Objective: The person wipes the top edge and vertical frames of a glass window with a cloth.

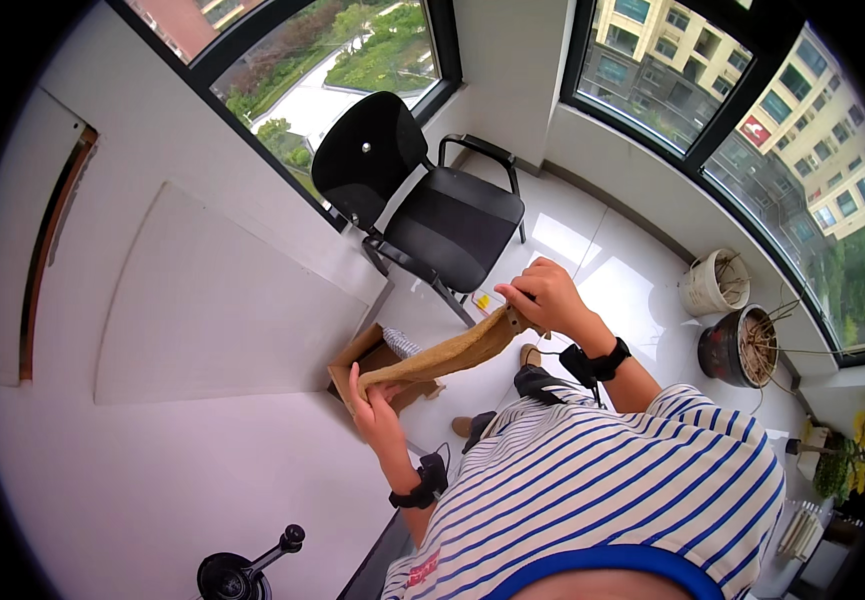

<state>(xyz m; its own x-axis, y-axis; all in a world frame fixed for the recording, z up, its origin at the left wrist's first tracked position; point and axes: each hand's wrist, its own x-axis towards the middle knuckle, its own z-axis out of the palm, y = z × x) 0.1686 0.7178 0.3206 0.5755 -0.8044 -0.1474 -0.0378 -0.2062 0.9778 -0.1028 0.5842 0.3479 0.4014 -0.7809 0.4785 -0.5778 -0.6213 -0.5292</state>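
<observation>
A long piece of tan cloth (440, 358) is stretched between my hands, sagging slightly. My right hand (548, 296) is closed on its upper right end, where a band with small dark holes shows. At the lower left end, my left hand (378, 409) has its fingers against the cloth; the index finger points out straight. Below the cloth stands an open cardboard box (342, 367) on the floor by the wall, with a grey-and-white striped fabric (400, 343) inside. The cloth hides part of the box.
A black armchair (451, 225) stands ahead by the window. Two plant pots, one white (714, 283) and one dark (736, 345), stand along the right wall. A white surface (199, 465) with a black cranked device (236, 576) lies at left. A small yellow item (482, 302) is on the floor.
</observation>
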